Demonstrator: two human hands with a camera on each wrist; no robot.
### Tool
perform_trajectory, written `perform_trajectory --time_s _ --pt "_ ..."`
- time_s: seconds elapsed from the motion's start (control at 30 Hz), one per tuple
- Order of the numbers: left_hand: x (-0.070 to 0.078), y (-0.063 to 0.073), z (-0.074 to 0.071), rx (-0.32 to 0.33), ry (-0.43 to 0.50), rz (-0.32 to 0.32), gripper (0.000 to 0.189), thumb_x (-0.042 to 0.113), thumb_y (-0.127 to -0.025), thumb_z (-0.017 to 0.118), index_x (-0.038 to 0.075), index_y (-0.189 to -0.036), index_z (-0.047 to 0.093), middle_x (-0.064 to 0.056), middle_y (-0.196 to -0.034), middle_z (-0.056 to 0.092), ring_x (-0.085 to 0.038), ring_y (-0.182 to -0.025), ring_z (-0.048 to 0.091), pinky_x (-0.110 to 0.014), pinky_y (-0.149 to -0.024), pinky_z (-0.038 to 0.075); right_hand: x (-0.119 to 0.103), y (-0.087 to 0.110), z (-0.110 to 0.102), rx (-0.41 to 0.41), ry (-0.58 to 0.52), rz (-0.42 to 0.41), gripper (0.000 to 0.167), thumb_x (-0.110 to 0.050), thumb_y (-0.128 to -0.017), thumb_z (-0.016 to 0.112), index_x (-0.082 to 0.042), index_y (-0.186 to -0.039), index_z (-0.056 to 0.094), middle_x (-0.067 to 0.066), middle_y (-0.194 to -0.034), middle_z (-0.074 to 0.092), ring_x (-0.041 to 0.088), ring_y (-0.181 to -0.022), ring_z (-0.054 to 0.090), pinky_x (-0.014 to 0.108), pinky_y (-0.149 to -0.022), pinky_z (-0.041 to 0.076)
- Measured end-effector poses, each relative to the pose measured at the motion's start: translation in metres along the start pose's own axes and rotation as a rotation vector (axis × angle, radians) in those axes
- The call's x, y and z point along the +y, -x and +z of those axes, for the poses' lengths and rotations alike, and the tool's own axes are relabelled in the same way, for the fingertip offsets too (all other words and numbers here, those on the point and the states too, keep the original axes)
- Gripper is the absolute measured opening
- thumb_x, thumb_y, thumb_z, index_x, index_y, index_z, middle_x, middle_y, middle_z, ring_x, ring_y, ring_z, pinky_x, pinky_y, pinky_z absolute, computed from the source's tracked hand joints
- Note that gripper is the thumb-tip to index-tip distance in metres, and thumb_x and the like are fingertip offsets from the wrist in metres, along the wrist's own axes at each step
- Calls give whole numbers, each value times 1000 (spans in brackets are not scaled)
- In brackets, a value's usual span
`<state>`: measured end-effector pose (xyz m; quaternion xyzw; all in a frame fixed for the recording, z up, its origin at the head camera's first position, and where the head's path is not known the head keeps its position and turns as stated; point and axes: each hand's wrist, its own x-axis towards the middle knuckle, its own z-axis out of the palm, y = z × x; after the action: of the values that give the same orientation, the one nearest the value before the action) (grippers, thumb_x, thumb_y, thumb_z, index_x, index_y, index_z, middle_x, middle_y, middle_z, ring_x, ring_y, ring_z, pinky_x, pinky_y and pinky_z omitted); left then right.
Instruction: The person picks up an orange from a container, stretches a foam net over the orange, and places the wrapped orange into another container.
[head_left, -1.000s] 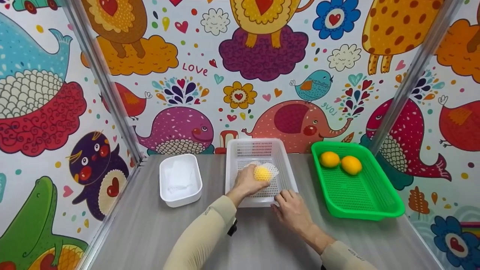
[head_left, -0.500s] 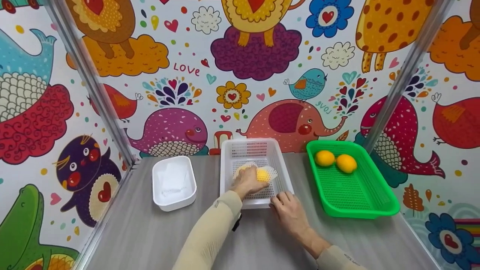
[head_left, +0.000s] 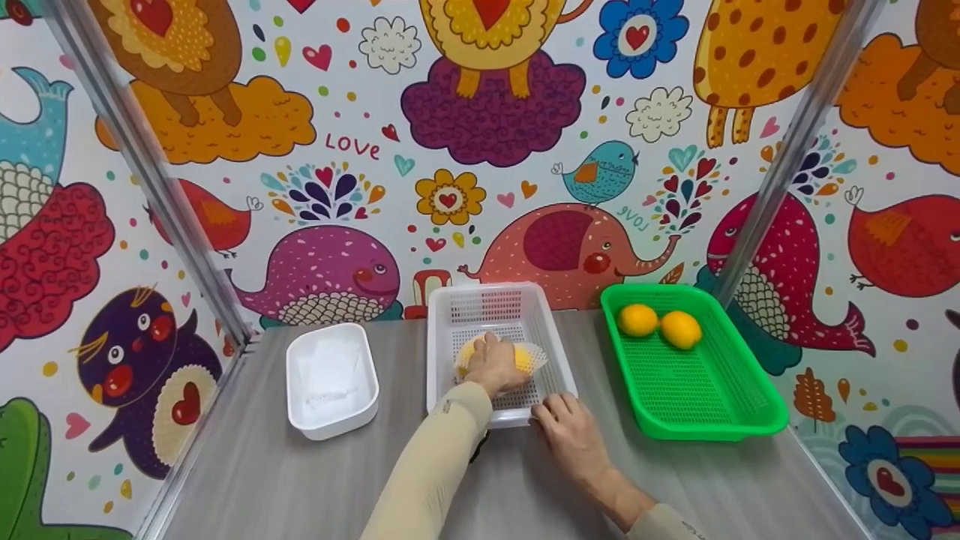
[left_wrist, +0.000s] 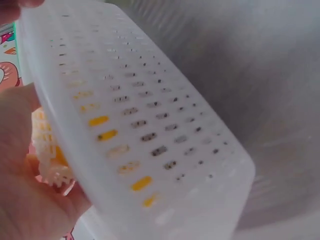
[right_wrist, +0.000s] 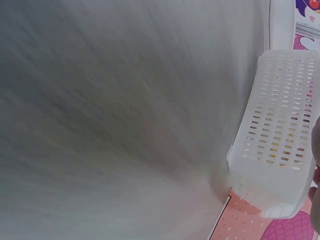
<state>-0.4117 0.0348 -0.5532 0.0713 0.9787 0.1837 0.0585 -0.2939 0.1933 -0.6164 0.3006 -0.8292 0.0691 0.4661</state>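
Observation:
My left hand [head_left: 495, 366] reaches down into the white perforated basket [head_left: 556, 339] and grips a lemon [head_left: 523, 360] wrapped in a white foam net. Another yellow netted fruit [head_left: 466, 354] shows left of the fingers, partly hidden by the hand. In the left wrist view, foam netting [left_wrist: 46, 145] lies between thumb and fingers, and yellow shows through the basket's slots. My right hand [head_left: 574, 435] holds the near right corner of the basket's rim with curled fingers; only its fingertips appear at the edge of the right wrist view.
On the right a green basket [head_left: 705, 420] carries two bare lemons [head_left: 660, 325] at its far end. A small white tub [head_left: 332, 375] with clear, thin material inside stands on the left. Patterned walls and metal posts [head_left: 799, 142] bound the grey table [head_left: 315, 487].
My left hand has lowered the netted lemon deeper into the white basket, close beside the other netted fruit. My right hand stays at the rim. The head view has shifted slightly.

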Motion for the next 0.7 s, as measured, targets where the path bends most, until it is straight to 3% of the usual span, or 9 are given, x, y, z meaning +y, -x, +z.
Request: perform_trajectory --time_s 0.07,0.33,0.7 --pt "0 -2 1 21 -59 22 77 45 -89 92 6 -150 65 -20 -143 59 -37 -136 56 -52 -116 55 -2 0 0 1 -3 -3 21 -15 -86 90 -11 -97 73 2 -95 67 21 -86 63 38 -70 54" --pt "4 -2 11 50 -264 139 62 40 -91 92 5 -137 72 -20 -137 64 -34 -121 62 -46 -101 63 -4 1 -1 1 -12 11 19 -16 -87 88 -10 -97 74 4 -93 66 23 -85 62 39 -69 52" --pt "10 -4 12 58 -234 120 68 43 -87 95 0 -135 73 -20 -128 68 -35 -116 69 -48 -105 61 3 1 2 5 -30 12 10 -14 -92 81 -10 -95 72 3 -92 65 22 -82 60 37 -66 51"
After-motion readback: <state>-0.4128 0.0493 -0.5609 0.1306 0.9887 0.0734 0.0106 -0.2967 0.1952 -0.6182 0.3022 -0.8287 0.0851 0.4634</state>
